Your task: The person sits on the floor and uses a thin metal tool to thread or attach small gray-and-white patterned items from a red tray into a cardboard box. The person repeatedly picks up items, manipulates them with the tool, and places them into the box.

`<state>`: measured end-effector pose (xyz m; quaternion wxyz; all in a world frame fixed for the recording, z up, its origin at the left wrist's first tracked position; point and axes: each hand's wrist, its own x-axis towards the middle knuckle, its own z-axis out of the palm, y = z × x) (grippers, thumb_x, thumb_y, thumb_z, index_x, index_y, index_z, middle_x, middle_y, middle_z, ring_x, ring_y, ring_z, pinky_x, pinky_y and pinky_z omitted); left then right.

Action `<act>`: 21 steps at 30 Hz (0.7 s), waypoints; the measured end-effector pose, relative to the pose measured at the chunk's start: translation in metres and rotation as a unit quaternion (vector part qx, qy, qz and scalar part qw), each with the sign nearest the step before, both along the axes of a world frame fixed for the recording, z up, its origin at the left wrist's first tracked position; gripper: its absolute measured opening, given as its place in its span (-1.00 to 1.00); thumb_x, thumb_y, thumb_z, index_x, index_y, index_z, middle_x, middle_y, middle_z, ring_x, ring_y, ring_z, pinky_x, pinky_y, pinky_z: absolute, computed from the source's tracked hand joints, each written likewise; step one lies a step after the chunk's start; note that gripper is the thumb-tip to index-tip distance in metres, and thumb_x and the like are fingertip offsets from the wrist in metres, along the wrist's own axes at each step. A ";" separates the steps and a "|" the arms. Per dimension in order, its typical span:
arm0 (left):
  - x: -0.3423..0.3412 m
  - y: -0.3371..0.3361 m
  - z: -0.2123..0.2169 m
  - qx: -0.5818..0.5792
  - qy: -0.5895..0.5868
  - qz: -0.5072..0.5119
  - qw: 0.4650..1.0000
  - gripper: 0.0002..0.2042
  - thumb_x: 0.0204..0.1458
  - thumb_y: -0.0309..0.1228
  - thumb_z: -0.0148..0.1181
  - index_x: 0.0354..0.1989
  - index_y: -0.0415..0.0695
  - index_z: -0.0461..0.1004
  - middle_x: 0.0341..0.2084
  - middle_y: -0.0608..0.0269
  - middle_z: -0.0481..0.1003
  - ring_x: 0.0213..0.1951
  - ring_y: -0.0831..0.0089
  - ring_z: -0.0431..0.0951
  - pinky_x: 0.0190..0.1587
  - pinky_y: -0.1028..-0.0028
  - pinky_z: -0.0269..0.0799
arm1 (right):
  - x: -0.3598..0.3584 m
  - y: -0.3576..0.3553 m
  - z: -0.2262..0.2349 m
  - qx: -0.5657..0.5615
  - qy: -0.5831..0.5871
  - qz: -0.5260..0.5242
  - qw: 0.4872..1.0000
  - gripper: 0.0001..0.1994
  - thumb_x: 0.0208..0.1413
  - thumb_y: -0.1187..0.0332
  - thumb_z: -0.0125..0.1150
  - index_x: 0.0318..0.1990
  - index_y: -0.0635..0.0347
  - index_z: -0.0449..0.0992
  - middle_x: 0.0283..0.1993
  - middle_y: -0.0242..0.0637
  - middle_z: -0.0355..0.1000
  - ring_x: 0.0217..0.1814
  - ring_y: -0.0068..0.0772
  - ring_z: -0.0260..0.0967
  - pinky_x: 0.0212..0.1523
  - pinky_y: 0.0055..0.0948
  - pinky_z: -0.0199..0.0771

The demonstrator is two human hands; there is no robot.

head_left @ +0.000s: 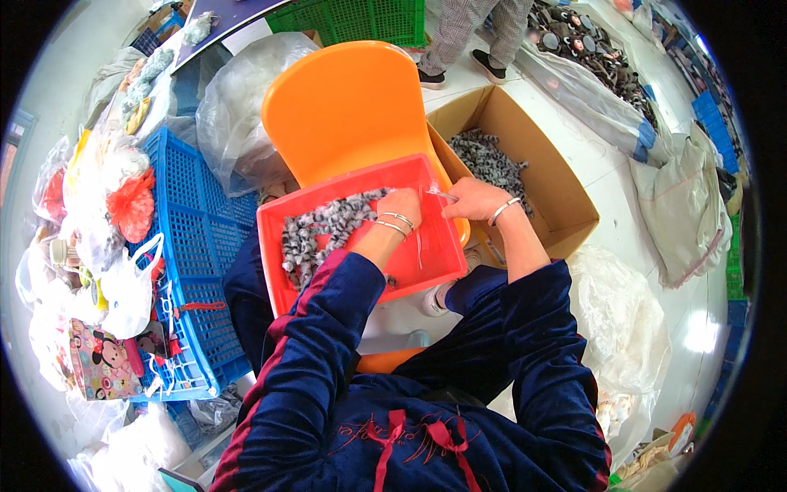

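On the orange chair in front of me rests a red plastic tray (pixel 275 246) with many small grey-and-white fuzzy striped pieces (pixel 316 238) heaped at its left. My left hand (pixel 399 210) is inside the tray beside the heap, fingers closed downward; whatever they hold is hidden. A thin pale thread (pixel 420 250) hangs just below that hand. My right hand (pixel 479 199) is over the tray's right rim, closed on a thin shiny metal tool (pixel 443 195) that points left toward my left hand; its exact kind is too small to tell.
An orange chair (pixel 344 107) stands ahead. To its right a cardboard box (pixel 557 180) holds more grey fuzzy pieces (pixel 488 160). Blue crates (pixel 197 238) with plastic bags stand at left. A person's legs (pixel 471 37) are beyond. White sacks (pixel 619 320) lie at right.
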<state>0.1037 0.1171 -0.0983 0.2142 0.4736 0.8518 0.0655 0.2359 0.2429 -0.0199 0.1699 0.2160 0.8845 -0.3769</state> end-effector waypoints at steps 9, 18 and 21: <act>-0.040 -0.037 -0.030 0.064 0.031 -0.010 0.997 -0.78 -0.08 -0.39 0.07 -0.40 -0.27 0.58 -0.35 -0.16 0.56 -0.24 -0.01 0.60 -0.16 0.17 0.51 | -0.006 -0.016 0.013 0.034 0.110 -0.085 0.990 -0.65 0.05 0.17 0.12 -0.39 0.38 0.53 -0.43 0.11 0.46 -0.32 0.00 0.47 -0.26 -0.19 0.43; -0.038 -0.087 0.042 0.251 -0.377 0.154 0.878 -0.84 0.07 -0.36 0.18 -0.40 -0.22 0.51 -0.58 0.36 0.49 -0.59 0.67 0.39 -0.54 0.64 0.28 | -0.029 -0.066 -0.005 -0.145 0.232 -0.159 0.949 -0.65 0.23 0.19 0.04 -0.32 0.37 0.51 -0.39 -0.07 0.48 -0.30 -0.27 0.43 -0.19 -0.33 0.40; -0.040 -0.098 0.071 0.288 -0.498 0.215 0.789 -0.85 0.13 -0.37 0.13 -0.41 -0.17 0.49 -0.58 0.38 0.49 -0.61 0.71 0.35 -0.58 0.69 0.21 | -0.032 -0.072 0.009 -0.222 0.241 -0.140 0.934 -0.69 0.27 0.23 -0.02 -0.23 0.35 0.51 -0.32 -0.21 0.50 -0.21 -0.41 0.41 -0.10 -0.40 0.39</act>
